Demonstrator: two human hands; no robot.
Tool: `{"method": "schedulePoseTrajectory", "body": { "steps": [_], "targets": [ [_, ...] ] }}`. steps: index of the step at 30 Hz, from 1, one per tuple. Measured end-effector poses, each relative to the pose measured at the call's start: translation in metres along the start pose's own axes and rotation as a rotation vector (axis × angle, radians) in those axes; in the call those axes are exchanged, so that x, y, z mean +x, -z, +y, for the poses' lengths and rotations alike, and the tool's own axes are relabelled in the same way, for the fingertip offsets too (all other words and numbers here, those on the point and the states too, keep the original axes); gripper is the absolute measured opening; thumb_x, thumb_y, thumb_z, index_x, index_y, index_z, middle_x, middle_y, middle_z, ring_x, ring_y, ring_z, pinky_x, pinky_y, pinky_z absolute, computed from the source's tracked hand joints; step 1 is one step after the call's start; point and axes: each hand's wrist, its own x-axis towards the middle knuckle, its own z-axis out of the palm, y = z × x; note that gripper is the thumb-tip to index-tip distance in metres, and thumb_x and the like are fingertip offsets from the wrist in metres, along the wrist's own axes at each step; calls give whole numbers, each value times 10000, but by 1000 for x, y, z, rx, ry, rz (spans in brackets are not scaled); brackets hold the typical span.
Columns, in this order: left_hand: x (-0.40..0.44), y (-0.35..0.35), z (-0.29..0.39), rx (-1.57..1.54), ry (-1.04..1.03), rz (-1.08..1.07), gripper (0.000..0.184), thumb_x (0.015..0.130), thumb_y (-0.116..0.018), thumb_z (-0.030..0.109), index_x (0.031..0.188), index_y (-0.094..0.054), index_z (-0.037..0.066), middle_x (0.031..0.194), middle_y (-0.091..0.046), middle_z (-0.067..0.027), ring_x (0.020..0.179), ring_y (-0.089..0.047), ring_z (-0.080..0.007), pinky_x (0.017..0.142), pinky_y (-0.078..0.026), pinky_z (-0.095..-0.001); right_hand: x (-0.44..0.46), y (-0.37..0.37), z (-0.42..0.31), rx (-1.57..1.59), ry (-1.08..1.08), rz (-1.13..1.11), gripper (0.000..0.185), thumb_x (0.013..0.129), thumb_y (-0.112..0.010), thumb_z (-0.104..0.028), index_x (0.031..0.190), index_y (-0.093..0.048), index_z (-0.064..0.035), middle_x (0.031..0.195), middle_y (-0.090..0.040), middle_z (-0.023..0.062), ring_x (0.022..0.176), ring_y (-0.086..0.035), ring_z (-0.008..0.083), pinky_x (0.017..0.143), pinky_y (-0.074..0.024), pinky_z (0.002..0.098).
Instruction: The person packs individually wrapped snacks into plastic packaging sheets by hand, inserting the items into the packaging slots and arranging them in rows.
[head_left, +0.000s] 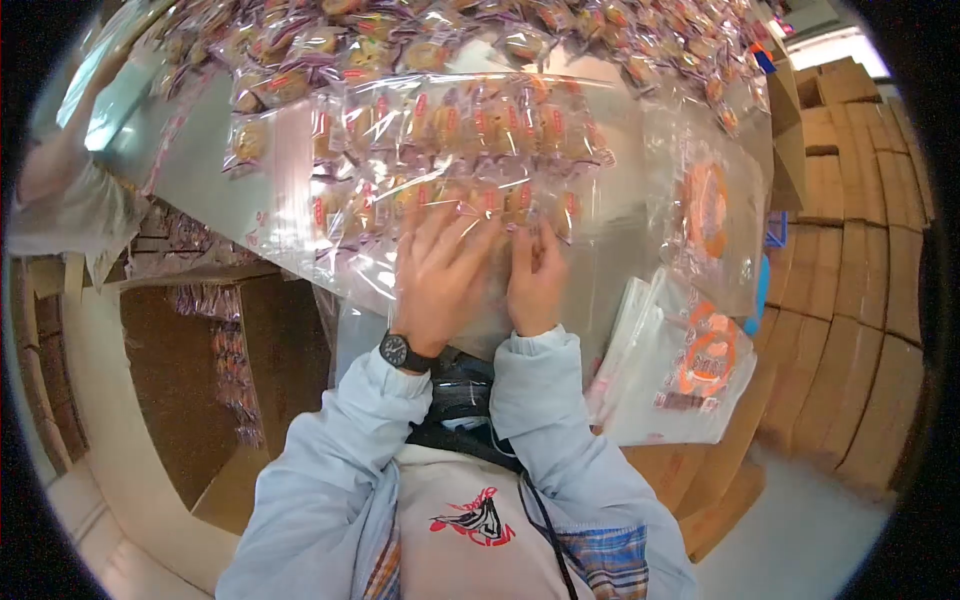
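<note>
From where I'm standing, the clear plastic bag [455, 168] lies flat on the table [215, 165], straight out at twelve o'clock from the person's chest, with small wrapped packets [500, 125] showing through in two rows running side to side. Each packet seems to carry a little red mark, too small to read.

The left hand [445, 275], wearing a black watch [397, 350], is palm down on the near row, fingers stretched out and a bit spread, clenching nothing. The right hand [535, 275] is just beside it, toward one o'clock, at the bag's near edge; its fingers are bent and close together, but I can't tell whether they pinch the film.

Loose packets [370, 55] are heaped farther off, from eleven round to one o'clock. Toward two o'clock lies a flat printed bag [708, 210] with a round orange design; at three o'clock a stack of bags [690, 375] bears the same sort of design, plus characters I can't make out. Brown cartons [850, 270] are piled beyond.

At nine o'clock an open cardboard box [175, 380] has more packets inside, and another person's arm [75, 150] reaches in around ten. The sweatshirt [450, 560] has a red-and-black print, its lettering unclear.
</note>
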Motion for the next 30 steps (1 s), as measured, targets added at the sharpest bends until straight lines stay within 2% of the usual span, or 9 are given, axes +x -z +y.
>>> {"method": "schedulePoseTrajectory", "body": {
  "steps": [6, 9, 12, 14, 17, 19, 22, 26, 30],
  "targets": [
    [-2, -10, -10, 153, 94, 45, 342, 839, -774, 163, 1178, -753, 123, 1228, -695, -25, 1197, -617, -271, 1131, -353, -538, 17, -6, 32, 39, 44, 49, 467, 1088, -534, -303, 1359, -600, 71, 1098, -716, 193, 1033, -663, 215, 918, -513, 357],
    [1, -17, 9, 246, -119, -47, 370, 887, -725, 155, 1255, -740, 176, 1366, -670, -39, 1306, -580, -269, 1147, -348, -516, 21, -1, 33, 132, 17, -29, 466, 1099, -496, -308, 1365, -601, 59, 1164, -710, 213, 1079, -667, 271, 954, -505, 378],
    [17, -26, 22, 133, -39, -207, 399, 881, -714, 148, 1279, -725, 173, 1458, -619, -23, 1326, -566, -259, 1151, -344, -524, 26, 7, 29, 368, -38, -149, 443, 1118, -443, -266, 1388, -590, 53, 1267, -687, 237, 1169, -648, 297, 1020, -479, 381],
    [28, -18, 26, 103, 2, -214, 383, 887, -723, 158, 1270, -728, 166, 1422, -645, -15, 1319, -574, -246, 1161, -338, -527, 23, 5, 26, 213, 84, -30, 452, 1123, -423, -250, 1430, -554, 55, 1260, -688, 227, 1159, -645, 272, 1012, -477, 366],
    [27, -23, 16, 121, 6, -157, 366, 892, -743, 180, 1257, -734, 158, 1360, -684, -3, 1294, -593, -226, 1166, -331, -527, 23, 10, 31, 101, 113, -5, 457, 1134, -425, -248, 1479, -512, 39, 993, -606, 66, 885, -548, 133, 779, -447, 271],
    [22, -28, 11, 144, -18, -107, 360, 891, -758, 193, 1248, -738, 156, 1318, -706, 3, 1274, -605, -217, 1165, -327, -526, 22, 13, 25, 132, -25, -60, 469, 1130, -435, -250, 1488, -498, 46, 1034, -589, 74, 923, -537, 135, 800, -440, 268],
    [22, -32, 11, 145, -46, -52, 356, 884, -776, 201, 1236, -745, 153, 1279, -724, 5, 1253, -617, -211, 1164, -321, -526, 22, 20, 16, 207, -199, -143, 489, 1108, -462, -243, 1479, -497, 73, 1368, -642, 237, 1258, -612, 259, 1068, -458, 342],
    [19, -33, 10, 128, -46, -43, 355, 874, -788, 194, 1224, -752, 150, 1278, -724, 7, 1249, -618, -209, 1165, -317, -527, 3, 30, 22, 232, -145, -146, 485, 1090, -514, -221, 1484, -502, 62, 1373, -640, 203, 1246, -613, 245, 1067, -460, 329],
    [18, -37, 7, 126, -56, -15, 352, 864, -797, 197, 1211, -757, 147, 1278, -725, 11, 1244, -620, -210, 1165, -318, -524, 6, 23, 39, 349, -116, -96, 497, 1100, -525, -230, 1530, -447, 7, 913, -557, 1, 725, -472, 65, 609, -373, 227]
  ]
}}
